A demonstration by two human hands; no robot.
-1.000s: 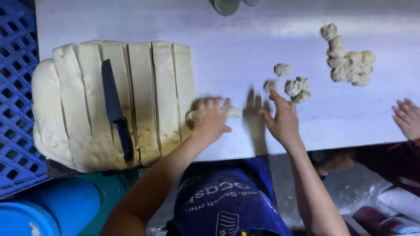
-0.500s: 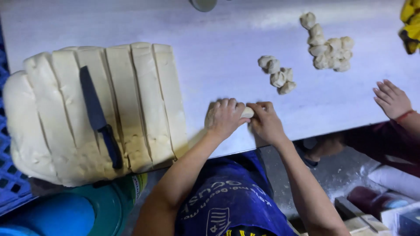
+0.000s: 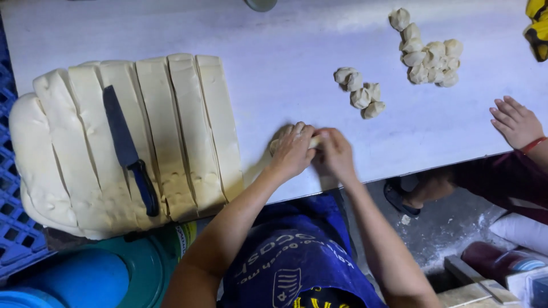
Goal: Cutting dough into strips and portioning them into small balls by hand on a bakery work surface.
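Observation:
My left hand (image 3: 293, 152) and my right hand (image 3: 335, 153) are pressed together at the near edge of the white table (image 3: 285, 68), both closed around a small piece of dough (image 3: 313, 142) that is mostly hidden by the fingers. To the left lies a big slab of pale dough (image 3: 123, 142) cut into several long strips, with a dark-bladed knife (image 3: 130, 153) resting on top. A small group of rolled dough balls (image 3: 361, 92) sits just beyond my hands. A larger pile of dough balls (image 3: 429, 54) lies farther right.
Another person's hand (image 3: 515, 121) rests on the table's right edge. A blue plastic crate (image 3: 14, 228) stands at the left, with a blue-green round container (image 3: 103, 274) below the table. A yellow object (image 3: 536, 25) shows at the top right corner.
My hands were spread apart on the table, then came together over one dough piece. The view shifted so the slab and dough balls sit more to the left.

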